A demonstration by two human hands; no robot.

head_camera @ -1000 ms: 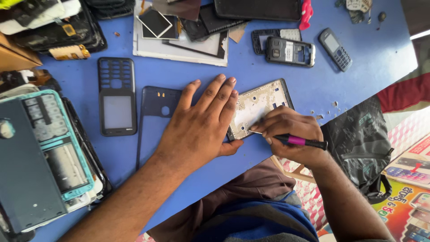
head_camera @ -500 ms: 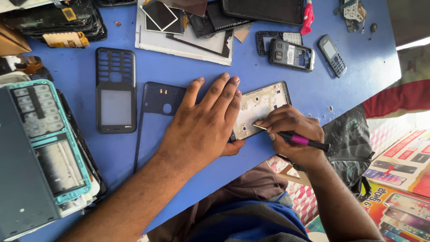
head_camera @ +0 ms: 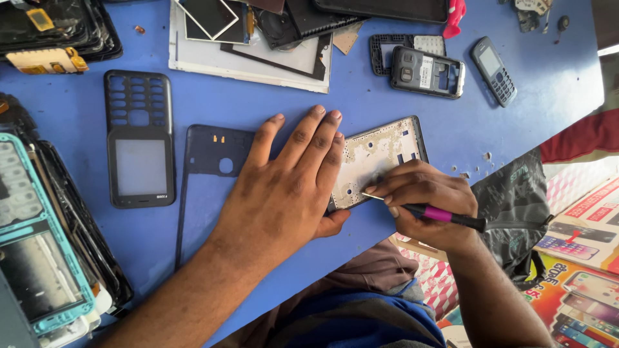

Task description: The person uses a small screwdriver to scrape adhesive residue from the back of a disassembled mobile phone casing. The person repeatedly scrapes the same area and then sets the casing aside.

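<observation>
— Where's the phone frame (head_camera: 380, 158)?

— On the blue table (head_camera: 535, 116), near its front edge. The left hand (head_camera: 284, 193) lies flat, fingers spread, pressing its left end.

— And the right hand (head_camera: 429, 206)?

— Closed round a black-and-pink screwdriver (head_camera: 438, 214), tip touching the frame.

— Any packaging?

— Colourful printed boxes (head_camera: 580, 270) low right, beside a dark bag (head_camera: 516, 206). A white rectangular label sits on the open grey phone (head_camera: 427, 71) up top.
</observation>
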